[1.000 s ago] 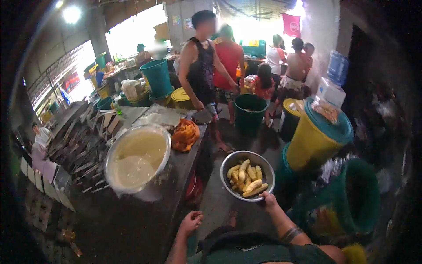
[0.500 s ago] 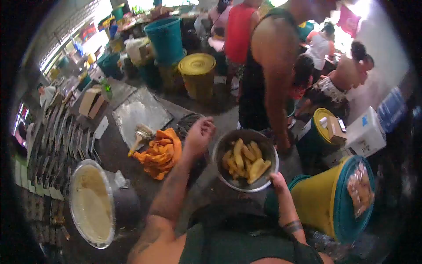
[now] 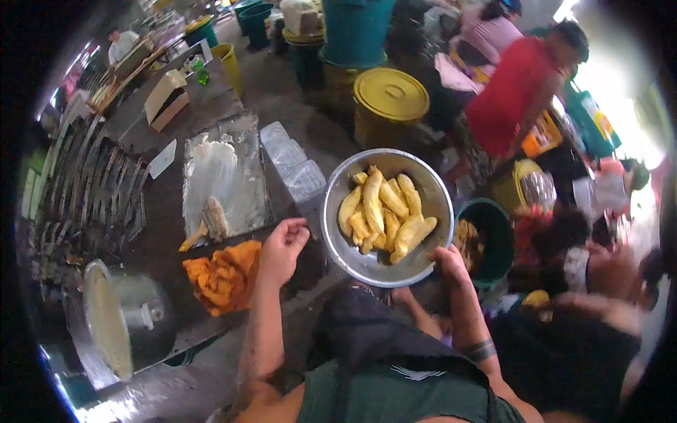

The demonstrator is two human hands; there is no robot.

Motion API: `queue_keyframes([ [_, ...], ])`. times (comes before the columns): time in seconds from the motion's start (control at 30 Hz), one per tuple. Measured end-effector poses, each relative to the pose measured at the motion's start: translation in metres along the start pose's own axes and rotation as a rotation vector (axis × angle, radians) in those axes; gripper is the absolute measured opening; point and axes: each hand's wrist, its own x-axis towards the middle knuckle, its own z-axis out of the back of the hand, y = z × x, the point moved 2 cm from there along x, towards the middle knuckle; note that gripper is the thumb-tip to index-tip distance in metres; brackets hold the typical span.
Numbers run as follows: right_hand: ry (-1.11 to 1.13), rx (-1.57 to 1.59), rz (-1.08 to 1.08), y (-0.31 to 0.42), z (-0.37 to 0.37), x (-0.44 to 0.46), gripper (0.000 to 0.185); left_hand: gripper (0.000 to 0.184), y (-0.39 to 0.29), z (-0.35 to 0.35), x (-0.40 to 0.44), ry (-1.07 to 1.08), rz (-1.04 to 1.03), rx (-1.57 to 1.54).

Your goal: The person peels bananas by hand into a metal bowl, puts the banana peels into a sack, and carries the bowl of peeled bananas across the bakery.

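Observation:
A metal bowl (image 3: 331, 236) with several peeled bananas (image 3: 393, 211) in it is in front of my body. My right hand (image 3: 450, 264) grips the bowl's rim at its lower right. To the left of the bowl, my left hand (image 3: 285, 248) is raised apart from it, fingers curled with thumb and fingertips near each other. Whether something small is between them I cannot make out. Beside that hand, an orange cloth (image 3: 224, 276) lies crumpled on the dark table (image 3: 159, 211). A brush (image 3: 211, 222) rests on a pale-smeared metal sheet (image 3: 233, 173).
A pot (image 3: 141, 310) of pale liquid stands at the table's lower left. Clear containers (image 3: 293, 163) line the table edge. Beyond are a yellow-lidded bucket (image 3: 391, 94), a person in red (image 3: 509, 88) and a green bin (image 3: 504, 243). A person in black (image 3: 557, 352) is close at right.
The view has turned left and down. The bowl looks larger and nearer, still in my right hand. My left hand rose from low by the table to beside the bowl. The person in black is now at lower right.

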Motion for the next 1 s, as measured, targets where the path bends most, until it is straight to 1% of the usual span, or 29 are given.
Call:
queue_keyframes([
  [0.03,0.018,-0.158,0.02,0.014,0.007,0.027,0.032,0.035,-0.005,-0.005,0.011,-0.042,0.014,-0.002],
  [0.07,0.069,-0.166,0.075,0.026,0.01,0.051,0.031,0.035,-0.012,-0.012,0.027,-0.065,0.036,-0.084],
  [0.1,0.066,-0.196,0.055,0.031,0.019,0.081,0.033,0.035,-0.02,-0.019,0.043,-0.087,0.06,-0.167],
  [0.13,-0.006,-0.346,0.032,0.035,0.027,0.106,0.037,0.035,-0.022,-0.023,0.062,-0.111,0.072,-0.254],
  [0.17,0.048,-0.393,0.01,0.042,0.039,0.139,0.041,0.036,-0.019,-0.03,0.086,-0.121,0.016,-0.234],
  [0.2,0.015,-0.32,-0.05,0.09,0.0,0.122,0.04,0.037,-0.021,-0.033,0.102,-0.11,0.046,-0.176],
  [0.27,0.078,-0.378,-0.03,0.126,-0.002,0.162,0.038,0.038,-0.04,-0.029,0.141,-0.083,0.073,-0.021],
  [0.3,0.1,-0.423,-0.014,0.148,-0.013,0.184,0.037,0.038,-0.051,-0.027,0.154,-0.094,0.174,-0.24],
  [0.4,0.149,-0.508,-0.016,0.203,-0.042,0.215,0.035,0.04,-0.043,-0.023,0.207,-0.05,0.143,-0.493],
  [0.43,0.18,-0.516,-0.024,0.221,-0.057,0.229,0.035,0.041,-0.051,-0.017,0.223,-0.106,0.124,-0.317],
  [0.47,0.214,-0.528,-0.024,0.241,-0.07,0.254,0.035,0.042,-0.051,-0.014,0.245,-0.131,0.155,-0.399],
  [0.5,0.333,-0.5,-0.036,0.251,-0.081,0.286,0.036,0.044,-0.053,-0.012,0.266,-0.155,0.181,-0.478],
  [0.53,0.359,-0.51,-0.023,0.259,-0.09,0.314,0.037,0.046,-0.054,-0.007,0.29,-0.175,0.205,-0.562],
  [0.57,0.383,-0.522,-0.01,0.268,-0.098,0.342,0.038,0.044,-0.057,0.001,0.311,-0.192,0.114,-0.443],
  [0.6,0.403,-0.541,-0.002,0.281,-0.118,0.356,0.039,0.044,-0.052,0.012,0.329,-0.186,0.145,-0.53],
  [0.63,0.398,-0.497,0.012,0.306,-0.145,0.373,0.043,0.044,-0.047,0.018,0.357,-0.183,0.169,-0.615],
  [0.67,0.434,-0.54,0.047,0.311,-0.155,0.416,0.043,0.044,-0.042,0.025,0.383,-0.182,0.189,-0.697],
  [0.73,0.513,-0.624,0.106,0.315,-0.173,0.513,0.044,0.046,-0.044,0.037,0.439,-0.283,0.174,-0.648],
  [0.77,0.46,-0.778,0.157,0.336,-0.201,0.541,0.04,0.046,-0.051,0.046,0.466,-0.351,0.179,-0.607],
  [0.8,0.56,-0.778,0.171,0.355,-0.227,0.57,0.038,0.047,-0.06,0.054,0.485,-0.408,0.199,-0.558],
  [0.83,0.657,-0.781,0.166,0.378,-0.259,0.592,0.036,0.05,-0.068,0.063,0.499,-0.433,0.1,-0.601],
  [0.87,0.758,-0.78,0.167,0.398,-0.291,0.61,0.034,0.051,-0.073,0.076,0.504,-0.482,0.122,-0.636],
  [0.93,0.839,-0.865,0.208,0.471,-0.376,0.614,0.034,0.055,-0.083,0.108,0.537,-0.591,0.097,-0.738],
  [0.97,0.873,-0.92,0.241,0.505,-0.416,0.616,0.034,0.061,-0.109,0.119,0.547,-0.621,0.066,-0.764],
  [1.0,0.943,-0.995,0.229,0.527,-0.453,0.628,0.036,0.062,-0.124,0.134,0.56,-0.681,0.075,-0.789],
])
